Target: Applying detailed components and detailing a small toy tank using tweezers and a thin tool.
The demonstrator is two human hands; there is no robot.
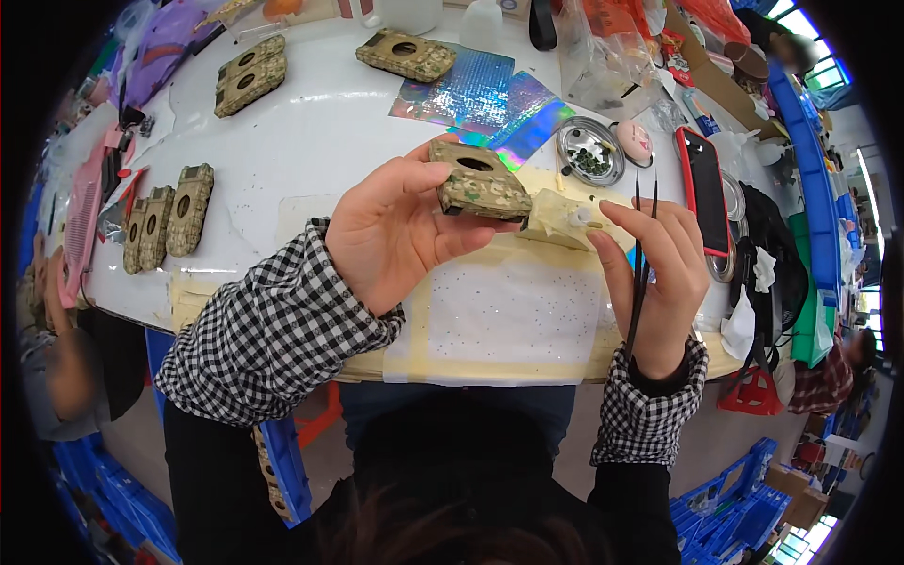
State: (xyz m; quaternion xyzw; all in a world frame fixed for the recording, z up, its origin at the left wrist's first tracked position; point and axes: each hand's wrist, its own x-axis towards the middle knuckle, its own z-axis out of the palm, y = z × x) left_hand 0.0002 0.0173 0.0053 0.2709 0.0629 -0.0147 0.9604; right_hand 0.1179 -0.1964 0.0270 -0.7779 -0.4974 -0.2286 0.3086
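Observation:
My left hand (395, 231) holds a flat oblong piece (478, 181) covered in small greenish-beige stones, with a dark oval hole near its top, lifted above the white table (311, 141). My right hand (654, 268) grips thin black tweezers (643, 254) with their tips pointing up. Between the hands, a pale yellow lump (556, 218) lies on the table. Both sleeves are black-and-white checked.
Several more stone-covered pieces lie at the left (169, 221) and far side (407, 54). Holographic sheets (480, 99), a round metal dish of beads (589, 151), a red-cased phone (704, 188) and a taped paper mat (508, 315) surround the hands. Another person sits at left (56, 358).

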